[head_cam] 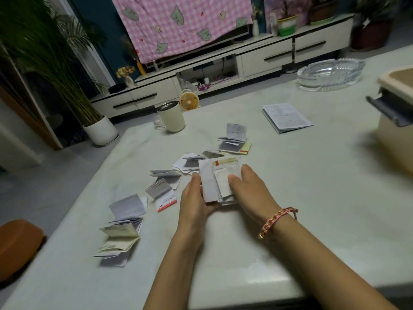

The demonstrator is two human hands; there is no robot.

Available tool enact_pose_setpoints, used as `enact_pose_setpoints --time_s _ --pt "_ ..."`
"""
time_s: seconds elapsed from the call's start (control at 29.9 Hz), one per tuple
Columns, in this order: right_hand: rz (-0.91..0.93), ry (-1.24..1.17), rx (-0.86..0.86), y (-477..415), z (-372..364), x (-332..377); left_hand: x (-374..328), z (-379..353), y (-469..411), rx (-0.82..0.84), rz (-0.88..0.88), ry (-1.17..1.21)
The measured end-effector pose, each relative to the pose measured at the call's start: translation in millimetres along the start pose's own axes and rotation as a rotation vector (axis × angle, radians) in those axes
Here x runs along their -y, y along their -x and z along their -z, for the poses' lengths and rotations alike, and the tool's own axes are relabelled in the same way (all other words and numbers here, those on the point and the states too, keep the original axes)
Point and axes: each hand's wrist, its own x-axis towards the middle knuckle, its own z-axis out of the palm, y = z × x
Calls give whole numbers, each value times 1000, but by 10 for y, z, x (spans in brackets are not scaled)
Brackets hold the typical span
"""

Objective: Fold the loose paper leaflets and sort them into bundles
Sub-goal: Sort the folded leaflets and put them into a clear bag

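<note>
1. My L hand (pixel 194 198) & R hand (pixel 250 191) both clamp one stack of leaflets (pixel 211 182): L on its left edge, R thumb on top.
2. On the table (pixel 312 186), loose folded leaflets (pixel 165 174) lie just left of & beyond the grip.
3. A bigger pile (pixel 120 231) sits well left, nearer me.

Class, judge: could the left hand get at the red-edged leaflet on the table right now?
Probably yes: the red-edged leaflet lies just beside the left hand with nothing between, though that hand would first have to release the bundle.

Pink-gold braided bracelet (pixel 278 222), R wrist — forearms bare.
</note>
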Motion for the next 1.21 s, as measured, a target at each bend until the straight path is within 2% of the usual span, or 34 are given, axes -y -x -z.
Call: enact_pose_setpoints --time_s 0.03,0.17,0.3,0.4,0.54,0.64,0.77,0.87,0.97,1.1,1.21 --pt "2 5 1 9 -11 -18 48 -15 -7 11 -3 10" --pt "83 21 -2 98 -136 9 129 -47 26 56 -176 -195" --pt "132 -36 -20 149 -200 0 124 -59 41 100 -185 -192" --pt "167 39 18 128 -188 -37 113 -52 53 127 -216 -195" --pt "209 68 -21 122 -128 -49 184 -21 34 73 -381 -330" --pt "253 105 -45 115 -79 -61 206 -16 39 50 -472 -286" --pt "262 319 9 83 -88 -179 282 -8 6 72 -447 -404" --pt "254 401 37 66 -117 -217 303 21 -5 13 -443 -430" --pt "249 322 16 66 -75 -192 262 9 12 -50 -423 -372" --pt "151 -56 -96 23 -12 -161 188 -18 47 -32 -241 -6" --pt "77 -202 -82 -6 25 -198 186 17 36 20 -175 58"
